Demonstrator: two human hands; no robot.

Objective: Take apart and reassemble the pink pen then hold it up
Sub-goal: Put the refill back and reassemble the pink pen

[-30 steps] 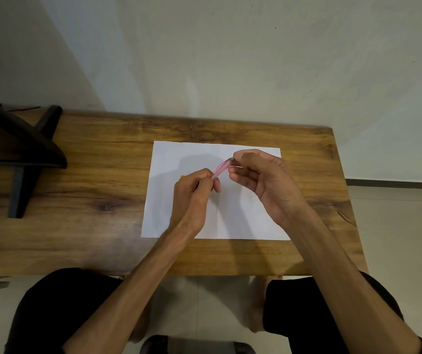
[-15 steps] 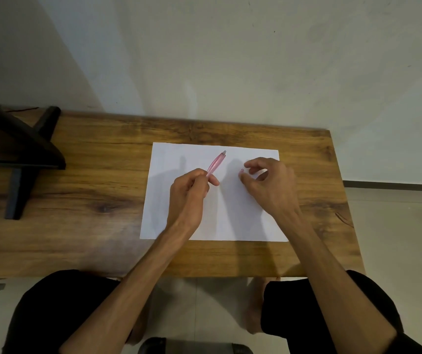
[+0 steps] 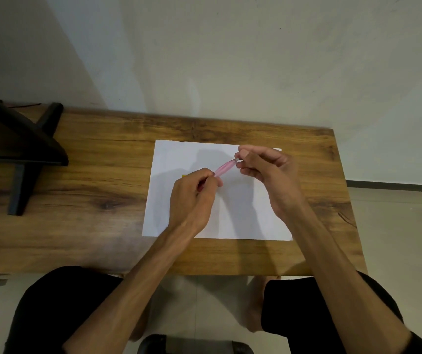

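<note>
The pink pen is held slanted above the white sheet of paper, its tip end pointing up and to the right. My left hand grips the pen's lower end in closed fingers. My right hand pinches the pen's upper tip between thumb and forefinger. A small yellow bit shows on the paper just left of my left hand; most of it is hidden.
The paper lies on a wooden table against a pale wall. A black stand occupies the table's left end. My knees and a bare foot are below the table's front edge.
Half a second ago my right hand was apart from the pen, low over the paper. It has risen and closed on the pen's tip. My left hand kept its hold on the pen.
</note>
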